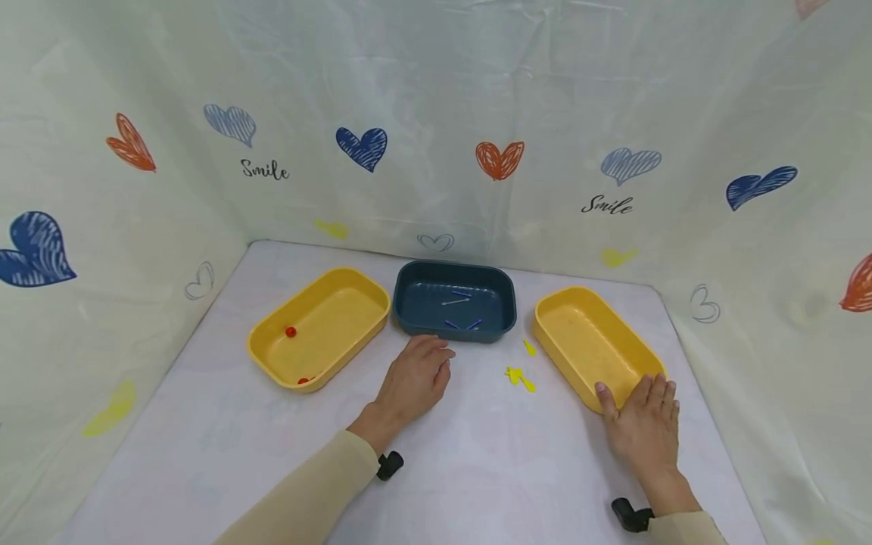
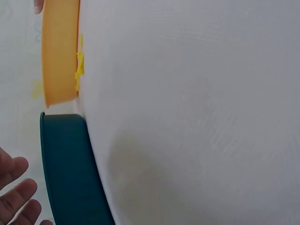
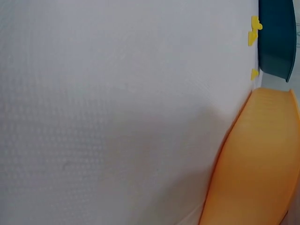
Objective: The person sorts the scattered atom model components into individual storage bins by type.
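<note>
My left hand (image 1: 412, 381), its fingers relaxed and nothing held, hovers at the front rim of the dark teal tray (image 1: 455, 335). Inside that tray lie several small blue sticks (image 1: 462, 294) and a thin pale piece (image 1: 456, 302). My right hand (image 1: 643, 428) rests on the near end of the right yellow tray (image 1: 579, 325), thumb and fairly straight fingers spread over its rim. Between the hands, small yellow pieces (image 1: 521, 378) lie on the table. In the left wrist view, fingertips (image 2: 21, 194) show beside the teal tray; the right wrist view does not show its hand.
Another yellow tray (image 1: 368, 333) stands at the left, with small red pieces (image 1: 291, 331) in it. A white cloth covers the table (image 1: 477, 469). Behind and at the sides hangs a pale curtain (image 1: 436, 91) printed with hearts.
</note>
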### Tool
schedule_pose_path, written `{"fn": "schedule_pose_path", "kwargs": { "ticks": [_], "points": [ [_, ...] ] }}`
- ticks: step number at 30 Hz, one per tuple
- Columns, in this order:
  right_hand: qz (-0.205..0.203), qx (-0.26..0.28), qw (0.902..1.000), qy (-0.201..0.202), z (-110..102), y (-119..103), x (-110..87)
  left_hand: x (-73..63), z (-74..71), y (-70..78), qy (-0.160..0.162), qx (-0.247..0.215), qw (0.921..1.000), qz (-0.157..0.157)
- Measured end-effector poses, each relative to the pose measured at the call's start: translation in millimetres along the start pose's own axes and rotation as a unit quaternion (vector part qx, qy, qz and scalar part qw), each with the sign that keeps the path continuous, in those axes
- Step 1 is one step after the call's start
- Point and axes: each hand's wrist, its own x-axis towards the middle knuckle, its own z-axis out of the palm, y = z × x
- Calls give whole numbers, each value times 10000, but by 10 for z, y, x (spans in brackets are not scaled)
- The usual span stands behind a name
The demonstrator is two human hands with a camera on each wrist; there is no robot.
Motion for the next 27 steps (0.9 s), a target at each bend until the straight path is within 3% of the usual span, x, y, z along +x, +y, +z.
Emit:
{"fn": "schedule_pose_path", "kwargs": {
  "ticks": [10,18,22,27],
  "points": [
    [106,119,9998,-132,-31,-30,-11,-28,51,23,-191,76,9998,49],
    [93,6,9997,-246,-41,-12,-1,-17,136,45,-236,226,9990,298],
    [100,23,9996,-247,-44,-7,1,65,196,113,-613,605,9953,439],
    [121,28,9996,-267,-48,-18,5,251,291,235,-1245,1041,9831,850]
  ]
}}
